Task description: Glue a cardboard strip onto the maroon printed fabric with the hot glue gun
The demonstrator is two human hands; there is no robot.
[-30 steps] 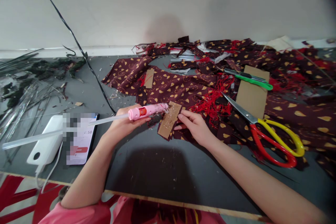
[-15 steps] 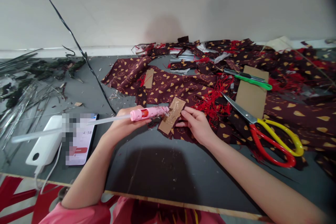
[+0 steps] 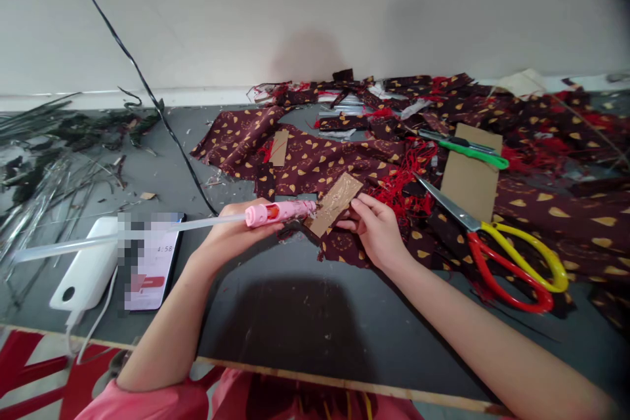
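Note:
My left hand point(image 3: 231, 233) grips a pink glue gun point(image 3: 280, 211) with a long clear glue stick point(image 3: 98, 241) trailing out to the left. Its tip touches a small brown cardboard strip point(image 3: 337, 194) that shines with glue. My right hand point(image 3: 377, 230) pinches that strip's right edge and lifts it at a slant above a scrap of dark maroon fabric with yellow hearts point(image 3: 342, 244). Both hands work at the middle of a dark grey table point(image 3: 295, 315).
Large red-and-yellow scissors point(image 3: 512, 256) lie at the right beside red thread point(image 3: 401, 184). Green-handled scissors point(image 3: 470, 151) rest on a cardboard sheet point(image 3: 472, 177). More maroon fabric point(image 3: 315, 157) covers the back. A phone point(image 3: 150, 262) and white power bank point(image 3: 86, 272) sit left, below a black cable point(image 3: 147, 88).
My right hand has tilted the cardboard strip up and turned it toward the right, so it lies more level. The glue gun has stayed at its left end.

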